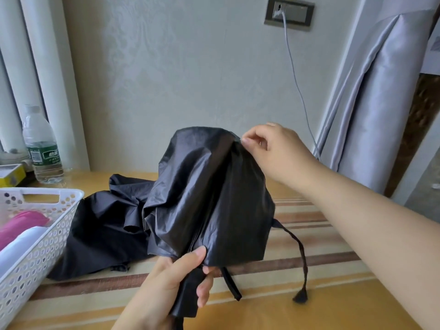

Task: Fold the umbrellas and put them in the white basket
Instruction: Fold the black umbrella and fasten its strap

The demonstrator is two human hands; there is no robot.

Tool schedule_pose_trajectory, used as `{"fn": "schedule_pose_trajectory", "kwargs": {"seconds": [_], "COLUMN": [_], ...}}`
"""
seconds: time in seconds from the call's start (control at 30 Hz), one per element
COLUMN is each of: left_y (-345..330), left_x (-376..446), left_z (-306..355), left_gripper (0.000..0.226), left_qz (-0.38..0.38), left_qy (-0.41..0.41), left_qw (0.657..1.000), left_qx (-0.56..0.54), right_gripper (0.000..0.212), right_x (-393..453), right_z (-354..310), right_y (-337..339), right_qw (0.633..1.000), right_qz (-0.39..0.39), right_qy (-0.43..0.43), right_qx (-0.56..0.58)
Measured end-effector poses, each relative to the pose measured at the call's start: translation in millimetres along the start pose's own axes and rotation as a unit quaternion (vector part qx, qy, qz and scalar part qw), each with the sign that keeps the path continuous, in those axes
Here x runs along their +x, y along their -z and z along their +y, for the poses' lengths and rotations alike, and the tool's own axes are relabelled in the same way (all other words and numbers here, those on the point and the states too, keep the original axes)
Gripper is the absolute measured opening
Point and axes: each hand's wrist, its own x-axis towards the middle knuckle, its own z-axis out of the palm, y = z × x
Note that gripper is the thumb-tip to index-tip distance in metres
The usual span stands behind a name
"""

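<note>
A person holds a black umbrella (209, 194) upright above a striped table (309, 306), its canopy collapsed into loose, glossy folds. The left hand (171, 289), at 6 o'clock in the view, is wrapped around the umbrella's handle just under the canopy's lower edge, thumb laid up against the fabric and fingers curled around the shaft. The right hand (273, 151), reaching in from 3 o'clock, pinches the canopy's top edge between thumb and forefinger, the other fingers bent loosely behind.

A closure strap (297, 253) dangles from the canopy's right side, at 4 o'clock from the umbrella, its end hanging just above the tabletop; a shorter loop (232, 287) hangs beside the handle.

A second umbrella (100, 229), also black and unfolded, lies crumpled on the table at 9 o'clock from the held one, touching the basket (47, 234). The white perforated basket sits at the table's left edge, at 8 o'clock in the view, with a pink bundle (21, 225) and a white one (21, 246) inside.

Beyond the basket, at 10 o'clock, a water bottle (41, 146) stands beside a yellow box (10, 175). A cable (295, 75) runs down the wall from a socket (289, 14) at 1 o'clock, next to a grey curtain (371, 103).
</note>
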Motion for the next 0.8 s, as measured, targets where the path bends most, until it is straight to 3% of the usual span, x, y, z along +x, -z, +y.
{"fn": "schedule_pose_trajectory", "kwargs": {"seconds": [0.2,0.33,0.43,0.53,0.63,0.73,0.8], "left_y": [-8,-9,-10,-13,-15,-10,-3], "left_x": [1,2,1,0,-1,0,3], "left_z": [-1,-1,-2,-1,2,8,11], "left_gripper": [0.026,0.022,0.027,0.037,0.034,0.028,0.023], "left_qz": [0.015,-0.009,0.004,0.019,0.054,0.098,0.116], "left_qy": [-0.003,-0.018,-0.001,0.019,0.050,0.062,0.051], "left_qw": [0.999,0.997,0.998,0.999,0.997,0.993,0.989], "left_qx": [0.036,0.073,0.058,0.042,0.020,-0.024,-0.082], "right_gripper": [0.017,0.029,0.029,0.034,0.010,0.054,0.059], "right_x": [3,-1,-1,-6,-17,-44,-68], "right_z": [-14,-20,-16,-11,-10,-11,-7], "right_y": [7,1,-8,-19,-27,-29,-34], "right_qw": [1.000,0.999,0.998,0.998,0.997,0.990,0.991], "right_qz": [-0.015,-0.043,-0.043,-0.034,-0.053,-0.125,-0.081], "right_qy": [-0.016,-0.018,-0.011,-0.032,-0.037,-0.048,-0.088], "right_qx": [0.008,0.026,-0.050,-0.031,0.029,0.053,0.065]}}
